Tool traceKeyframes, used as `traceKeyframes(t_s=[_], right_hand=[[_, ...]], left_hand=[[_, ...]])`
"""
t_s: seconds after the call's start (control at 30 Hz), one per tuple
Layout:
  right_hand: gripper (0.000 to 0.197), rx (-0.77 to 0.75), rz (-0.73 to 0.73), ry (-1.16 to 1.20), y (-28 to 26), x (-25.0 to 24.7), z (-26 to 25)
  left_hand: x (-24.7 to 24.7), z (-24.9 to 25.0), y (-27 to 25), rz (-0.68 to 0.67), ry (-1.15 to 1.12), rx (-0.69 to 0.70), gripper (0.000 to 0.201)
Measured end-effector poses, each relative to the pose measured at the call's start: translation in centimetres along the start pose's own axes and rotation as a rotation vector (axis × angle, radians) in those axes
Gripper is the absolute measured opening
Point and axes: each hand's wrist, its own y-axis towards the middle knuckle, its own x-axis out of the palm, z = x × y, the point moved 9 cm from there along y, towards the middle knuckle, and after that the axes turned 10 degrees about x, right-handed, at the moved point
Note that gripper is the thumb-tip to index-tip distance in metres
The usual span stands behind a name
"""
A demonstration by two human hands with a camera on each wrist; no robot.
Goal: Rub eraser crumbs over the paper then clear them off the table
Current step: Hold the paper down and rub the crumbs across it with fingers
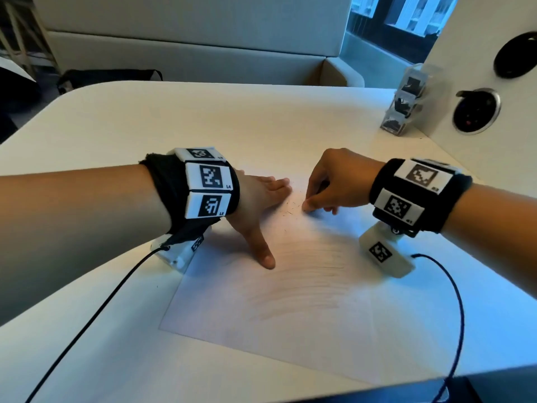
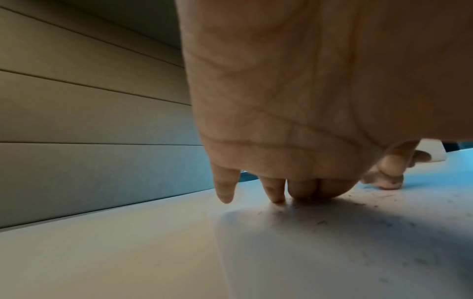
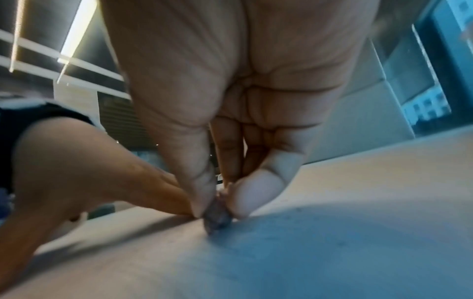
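Note:
A white sheet of paper [image 1: 290,301] with faint pencil strokes lies on the table [image 1: 174,120]. Dark eraser crumbs [image 1: 290,206] are scattered near its far end, also visible as eraser crumbs [image 2: 320,222] in the left wrist view. My left hand [image 1: 261,205] lies flat on the paper, fingers straight and thumb spread, pressing it down. My right hand [image 1: 319,196] pinches a small grey eraser [image 3: 217,219] between thumb and fingertips, with its tip touching the paper just right of the left fingertips. In the head view the eraser itself is hidden by the fingers.
A stack of small clear boxes [image 1: 404,103] stands at the table's far right beside a white panel [image 1: 476,68] with round sockets. Black cables [image 1: 87,324] trail from both wrists over the near table edge. A cushioned bench [image 1: 189,48] lies behind the table.

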Motion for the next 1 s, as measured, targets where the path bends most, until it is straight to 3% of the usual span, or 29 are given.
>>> traceKeyframes(t_s=[0.2, 0.37, 0.5, 0.67, 0.83, 1.0], right_hand=[[0.016, -0.079, -0.142, 0.014, -1.6, 2.3, -1.8], [0.015, -0.008, 0.03, -0.005, -0.2, 0.0, 0.0], [0.016, -0.088, -0.163, 0.021, -2.2, 2.6, -1.9], [0.012, -0.014, 0.023, -0.035, -0.7, -0.1, 0.0], [0.013, -0.085, -0.106, -0.034, -2.3, 1.8, -1.6], [0.014, -0.006, 0.048, -0.064, -0.8, -0.4, 0.2]], left_hand=[[-0.2, 0.2, -0.2, 0.014, 0.0, 0.001, 0.137], [0.0, 0.0, -0.1, -0.004, 0.002, 0.001, 0.138], [-0.1, 0.3, -0.2, 0.015, -0.005, 0.01, 0.138], [0.1, -0.1, 0.0, -0.005, 0.003, 0.004, 0.139], [-0.1, 0.2, -0.1, 0.006, -0.007, 0.006, 0.138], [0.2, -0.1, 0.1, -0.005, -0.004, 0.007, 0.139]])
